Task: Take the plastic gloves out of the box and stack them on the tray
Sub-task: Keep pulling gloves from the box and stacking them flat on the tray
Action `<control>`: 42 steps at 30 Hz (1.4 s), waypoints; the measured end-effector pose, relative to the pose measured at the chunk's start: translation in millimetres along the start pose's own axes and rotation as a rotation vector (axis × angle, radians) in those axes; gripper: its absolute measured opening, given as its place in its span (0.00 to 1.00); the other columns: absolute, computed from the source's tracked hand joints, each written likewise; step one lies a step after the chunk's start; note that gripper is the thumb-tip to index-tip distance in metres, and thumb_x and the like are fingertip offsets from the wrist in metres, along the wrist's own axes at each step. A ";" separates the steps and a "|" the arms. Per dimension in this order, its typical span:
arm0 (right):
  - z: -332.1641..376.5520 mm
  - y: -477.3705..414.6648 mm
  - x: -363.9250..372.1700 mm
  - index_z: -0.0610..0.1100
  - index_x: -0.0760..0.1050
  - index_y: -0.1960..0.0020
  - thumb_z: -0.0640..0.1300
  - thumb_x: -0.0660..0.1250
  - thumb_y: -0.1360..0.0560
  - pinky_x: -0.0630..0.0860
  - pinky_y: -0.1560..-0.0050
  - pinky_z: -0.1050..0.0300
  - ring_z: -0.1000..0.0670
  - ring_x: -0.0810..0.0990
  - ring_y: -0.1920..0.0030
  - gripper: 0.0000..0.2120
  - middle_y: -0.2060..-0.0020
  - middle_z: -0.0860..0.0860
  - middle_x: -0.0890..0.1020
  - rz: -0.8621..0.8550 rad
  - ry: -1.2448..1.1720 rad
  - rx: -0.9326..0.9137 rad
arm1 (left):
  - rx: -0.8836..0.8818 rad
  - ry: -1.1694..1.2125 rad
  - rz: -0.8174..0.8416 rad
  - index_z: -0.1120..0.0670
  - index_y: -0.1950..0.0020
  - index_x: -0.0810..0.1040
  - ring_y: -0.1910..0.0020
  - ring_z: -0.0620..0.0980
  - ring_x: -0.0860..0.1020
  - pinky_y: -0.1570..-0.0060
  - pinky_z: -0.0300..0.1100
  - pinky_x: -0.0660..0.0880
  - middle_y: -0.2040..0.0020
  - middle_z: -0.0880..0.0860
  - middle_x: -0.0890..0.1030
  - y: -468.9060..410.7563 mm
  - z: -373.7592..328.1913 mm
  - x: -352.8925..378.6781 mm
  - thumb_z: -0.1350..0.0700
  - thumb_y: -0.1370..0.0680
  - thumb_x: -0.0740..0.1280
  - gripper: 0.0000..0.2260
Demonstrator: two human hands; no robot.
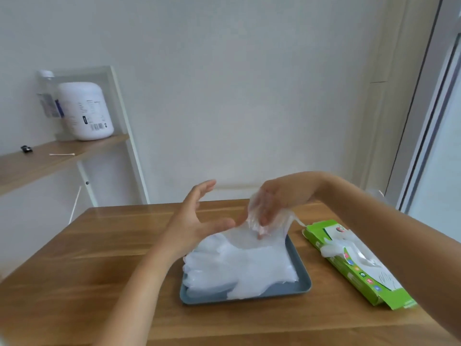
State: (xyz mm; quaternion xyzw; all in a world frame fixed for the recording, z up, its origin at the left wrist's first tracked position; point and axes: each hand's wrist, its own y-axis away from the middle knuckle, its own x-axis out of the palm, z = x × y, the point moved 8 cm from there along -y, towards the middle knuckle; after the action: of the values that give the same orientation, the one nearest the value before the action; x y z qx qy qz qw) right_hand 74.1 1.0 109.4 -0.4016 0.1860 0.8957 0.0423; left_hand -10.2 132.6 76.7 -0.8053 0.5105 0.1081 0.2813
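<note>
The right hand (277, 198) has its fingers curled round a loose glove (274, 233), which is bunched and crinkled in the grip above the far edge of the tray (294, 289). The lower part of the film drapes down toward the stack of gloves (239, 268), which lies spread over most of the tray with its finger ends toward the tray's left side. Whether the hanging film touches the stack cannot be told. The left hand (192, 221) holds nothing; its fingers are spread and straight as it hovers over the tray's far left corner, close to the hanging film. The green box (354, 265) lies on the counter (99, 258) just right of the tray, and the next glove (331, 249) pokes from its opening on the side nearest the tray. The gloves look almost weightless, limp and thin, so they will probably cling, fold over themselves and drift on any draught. A full fist only crumples one. I judge the better hold to be a light pinch at the cuff edge with one hand and at the finger ends with the other, drawing the film flat before lowering it. The layers are likely slick against each other, so a glove should come straight down onto the stack rather than be dragged across it. The box looks light too and may shift when a glove is pulled out.
</note>
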 end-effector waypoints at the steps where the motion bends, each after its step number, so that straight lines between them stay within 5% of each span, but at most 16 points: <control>1: 4.8 0.9 1.6 0.51 0.79 0.51 0.33 0.67 0.26 0.73 0.52 0.67 0.60 0.81 0.55 0.13 0.59 0.57 0.84 0.065 0.023 -0.005 | -0.014 -0.030 0.096 0.30 0.32 0.63 0.31 0.29 0.61 0.32 0.36 0.60 0.31 0.30 0.65 -1.3 5.6 5.8 0.29 0.45 0.75 0.43; 7: 19.1 -2.6 -18.6 0.43 0.79 0.43 0.30 0.66 0.26 0.78 0.46 0.58 0.53 0.82 0.52 0.15 0.54 0.52 0.85 0.074 0.015 -0.096 | -0.076 0.218 0.464 0.45 0.28 0.68 0.31 0.45 0.71 0.29 0.52 0.65 0.31 0.44 0.74 12.1 13.5 47.4 0.33 0.39 0.76 0.43; 10: 14.4 -8.8 -31.8 0.41 0.79 0.41 0.31 0.66 0.26 0.78 0.43 0.53 0.46 0.82 0.50 0.15 0.50 0.43 0.84 -0.020 -0.045 -0.109 | -0.114 0.387 0.498 0.45 0.28 0.70 0.31 0.46 0.71 0.30 0.50 0.66 0.31 0.46 0.75 16.1 10.2 50.3 0.36 0.36 0.76 0.39; 13: -1.2 -18.6 -42.1 0.40 0.79 0.43 0.30 0.64 0.26 0.79 0.45 0.51 0.44 0.83 0.53 0.14 0.50 0.37 0.83 -0.130 -0.113 -0.067 | -0.095 0.476 0.507 0.49 0.27 0.68 0.30 0.47 0.70 0.30 0.47 0.66 0.30 0.47 0.74 12.8 7.5 51.9 0.49 0.27 0.73 0.30; 17: -16.4 -31.0 -48.3 0.38 0.79 0.47 0.30 0.64 0.25 0.79 0.47 0.55 0.47 0.83 0.55 0.10 0.55 0.39 0.84 -0.207 -0.231 -0.065 | -0.224 0.398 0.233 0.55 0.37 0.77 0.41 0.48 0.79 0.36 0.44 0.72 0.44 0.50 0.83 -5.1 36.4 49.5 0.58 0.27 0.75 0.20; 21: -23.1 -28.9 -68.7 0.43 0.82 0.54 0.35 0.71 0.28 0.75 0.52 0.66 0.56 0.82 0.58 0.05 0.59 0.48 0.85 -0.441 -0.118 -0.121 | -0.215 0.249 -0.106 0.55 0.57 0.80 0.63 0.42 0.79 0.58 0.33 0.76 0.62 0.50 0.81 -26.8 53.7 20.9 0.67 0.28 0.73 0.08; 25: -26.2 -7.7 -74.9 0.56 0.80 0.62 0.44 0.76 0.31 0.70 0.60 0.69 0.62 0.74 0.65 0.08 0.67 0.61 0.80 -0.748 0.096 -0.211 | 0.085 -0.150 -0.372 0.53 0.60 0.79 0.62 0.42 0.78 0.59 0.35 0.74 0.62 0.47 0.80 -24.7 27.2 -26.7 0.62 0.26 0.72 0.06; 28: -26.2 23.3 -53.3 0.53 0.81 0.60 0.44 0.76 0.31 0.66 0.62 0.69 0.59 0.71 0.65 0.06 0.64 0.61 0.80 -0.963 0.171 -0.391 | 0.388 -0.502 -0.438 0.55 0.57 0.79 0.58 0.44 0.76 0.53 0.39 0.74 0.60 0.44 0.78 1.0 -6.2 -35.4 0.63 0.28 0.74 0.05; 34: -83.1 42.4 15.0 0.47 0.84 0.57 0.39 0.74 0.31 0.72 0.67 0.71 0.58 0.76 0.72 0.04 0.55 0.63 0.83 -1.095 0.146 -0.326 | 0.593 -0.682 -0.298 0.54 0.60 0.80 0.53 0.43 0.74 0.35 0.43 0.66 0.59 0.46 0.79 36.7 12.4 4.6 0.54 0.25 0.68 0.06; 42: -160.7 0.9 72.5 0.53 0.83 0.54 0.44 0.72 0.28 0.77 0.51 0.61 0.57 0.83 0.55 0.05 0.44 0.74 0.72 -0.793 0.105 -0.087 | 0.322 -0.776 0.084 0.45 0.62 0.74 0.51 0.36 0.71 0.27 0.43 0.51 0.60 0.39 0.75 38.8 88.7 54.2 0.53 0.30 0.73 0.08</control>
State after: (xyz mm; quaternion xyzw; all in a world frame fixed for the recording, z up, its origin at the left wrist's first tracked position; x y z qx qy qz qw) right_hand 138.1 -64.2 -41.4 -0.4890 -0.0194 0.7952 0.3581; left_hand -9.7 128.8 -34.2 -0.6292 0.4095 0.3336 0.5702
